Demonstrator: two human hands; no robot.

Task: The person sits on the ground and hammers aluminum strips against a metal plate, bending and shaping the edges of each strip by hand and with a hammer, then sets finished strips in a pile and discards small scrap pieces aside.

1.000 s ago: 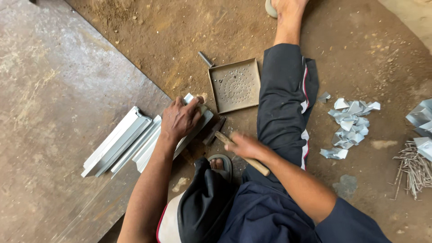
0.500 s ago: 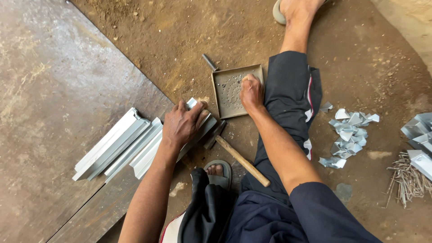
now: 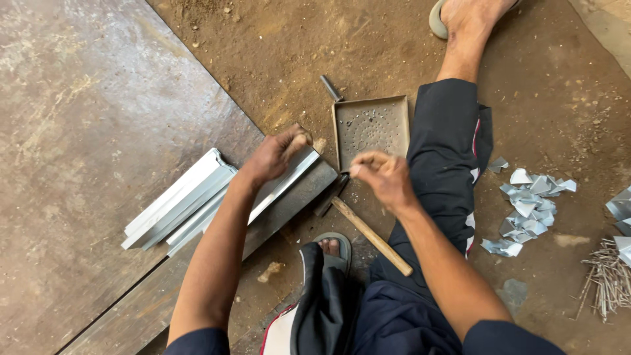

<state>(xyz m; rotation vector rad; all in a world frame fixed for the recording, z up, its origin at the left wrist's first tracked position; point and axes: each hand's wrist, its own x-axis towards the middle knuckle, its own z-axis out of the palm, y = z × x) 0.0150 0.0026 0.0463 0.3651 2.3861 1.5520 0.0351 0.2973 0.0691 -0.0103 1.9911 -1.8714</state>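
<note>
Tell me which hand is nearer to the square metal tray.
Right. The right hand hovers just below the square metal tray, at its near edge, fingers pinched together. The left hand rests on the metal channel strips, off to the tray's left.

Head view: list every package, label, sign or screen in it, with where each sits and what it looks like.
None in view: no package, label, sign or screen.
The nearest to a container is the shallow square metal tray, open-topped, dull grey-brown and unmarked, on the dirt floor ahead of the right hand.
The left hand rests on plain silver metal channels, which carry no visible label.
</note>
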